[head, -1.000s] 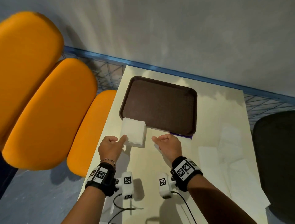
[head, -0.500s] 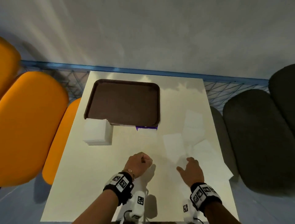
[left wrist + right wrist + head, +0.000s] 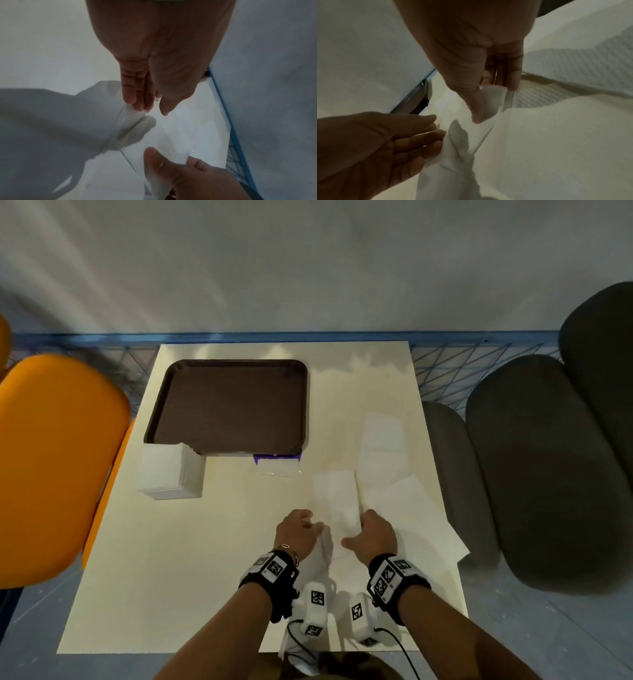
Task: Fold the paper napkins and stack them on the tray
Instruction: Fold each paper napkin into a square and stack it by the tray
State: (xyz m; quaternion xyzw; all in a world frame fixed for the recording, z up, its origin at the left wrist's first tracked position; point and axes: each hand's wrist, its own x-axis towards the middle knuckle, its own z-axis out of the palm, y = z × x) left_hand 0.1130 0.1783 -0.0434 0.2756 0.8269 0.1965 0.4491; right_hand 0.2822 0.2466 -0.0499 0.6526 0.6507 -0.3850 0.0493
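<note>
A: What sits lowest in the frame?

B: Two forearms come up from the bottom edge, each wearing a black wrist strap with square printed markers. The left hand (image 3: 297, 533) and right hand (image 3: 374, 534) meet just below centre on a white paper napkin (image 3: 337, 501) lying on the cream tabletop (image 3: 171, 559).

A: How are the hands set?

B: The left hand's fingertips pinch the napkin's left edge and lift it. The right hand grips the right edge between thumb and fingers; the wrist view shows the thumb (image 3: 475, 105) pressing the paper down.

A: And around them?

B: More loose napkins (image 3: 404, 501) spread to the right of centre, overlapping each other and reaching the tabletop's right edge. At centre left a stack of folded napkins (image 3: 169, 472) covers the near left corner of the brown tray (image 3: 229, 405), which lies in the upper left part of the tabletop. A clear packet with a purple strip (image 3: 277, 465) pokes out from under the tray's near right corner.

A: Beyond the tabletop?

B: Orange cushions (image 3: 58, 460) at the left edge, dark grey cushions (image 3: 548, 467) at the right, a blue wire rack (image 3: 455, 364) and a pale wall above.
</note>
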